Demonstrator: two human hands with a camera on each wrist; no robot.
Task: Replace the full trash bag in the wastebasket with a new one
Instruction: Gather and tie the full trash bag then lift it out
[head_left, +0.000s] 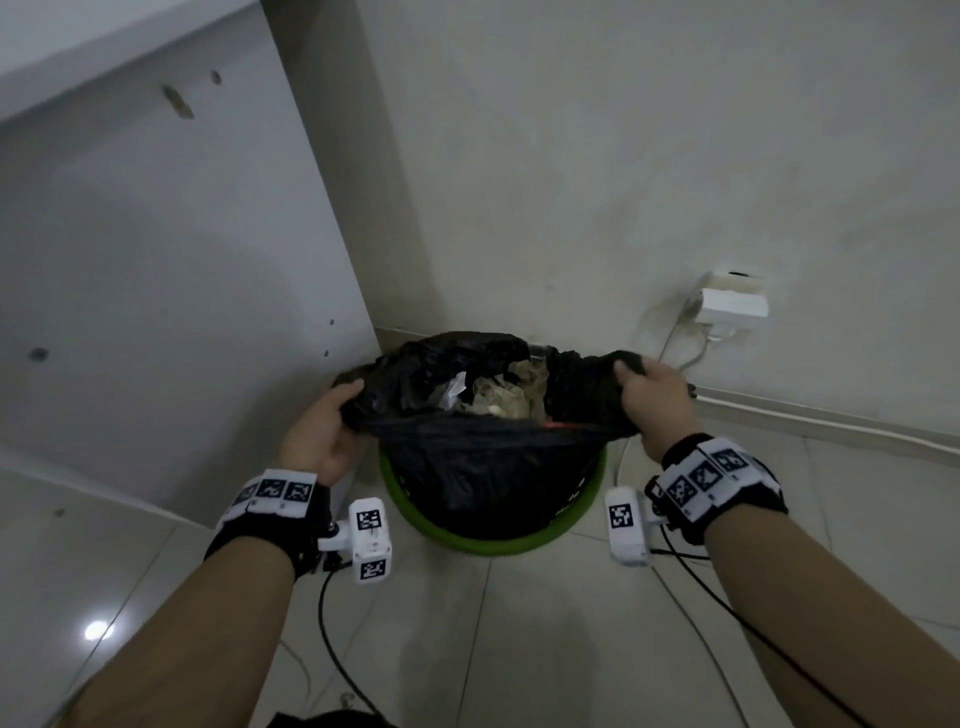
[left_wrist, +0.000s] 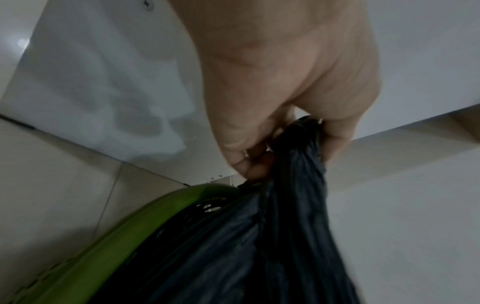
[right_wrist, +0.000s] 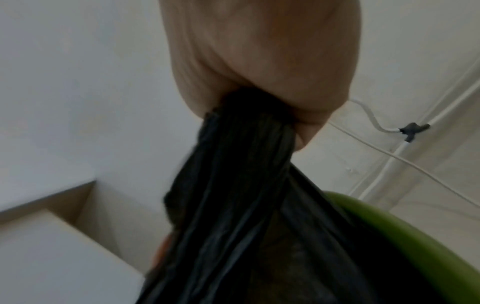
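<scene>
Left hand (head_left: 322, 431) and right hand (head_left: 655, 400) each clench gathered black trash bag (head_left: 483, 467) edges above green wastebasket (head_left: 498, 543); white cabinet (head_left: 171, 270) left, wall socket (head_left: 732, 306) right, tiled floor (head_left: 545, 639).

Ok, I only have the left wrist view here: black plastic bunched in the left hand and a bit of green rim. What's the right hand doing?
Observer: The right hand has its own grip on the opposite edge of the black trash bag, fingers curled round bunched plastic.
Operator: Is the bag out of the bin?
Observer: No. In the head view its body sits inside the green wastebasket; only the top edge is raised above the rim.
Operator: Is the mouth closed?
Observer: Open. Crumpled paper trash shows between the hands.
Operator: Anything nearby on the right?
Observer: A white wall socket with white cables running down the wall beside the wastebasket.
</scene>
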